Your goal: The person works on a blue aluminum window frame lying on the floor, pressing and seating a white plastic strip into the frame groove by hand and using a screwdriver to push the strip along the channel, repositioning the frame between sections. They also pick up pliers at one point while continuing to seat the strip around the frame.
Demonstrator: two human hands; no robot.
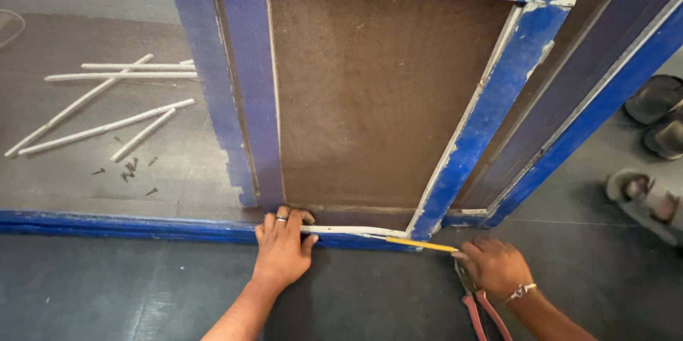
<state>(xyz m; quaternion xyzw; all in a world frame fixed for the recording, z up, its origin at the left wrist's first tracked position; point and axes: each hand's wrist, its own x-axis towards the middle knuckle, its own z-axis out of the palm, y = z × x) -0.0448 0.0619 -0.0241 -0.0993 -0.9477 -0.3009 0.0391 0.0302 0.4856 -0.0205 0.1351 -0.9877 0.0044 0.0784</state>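
A blue wooden frame with brown mesh lies on the floor. My left hand presses down on the near blue rail, fingers on a thin white strip along the bottom edge of the mesh. My right hand grips red-handled pliers together with a yellow-handled tool, whose tip points at the right end of the white strip.
Several loose white strips and small dark nails lie on the mesh at the left. Sandals and another person's sandalled foot are at the right edge. Dark floor runs along the near side.
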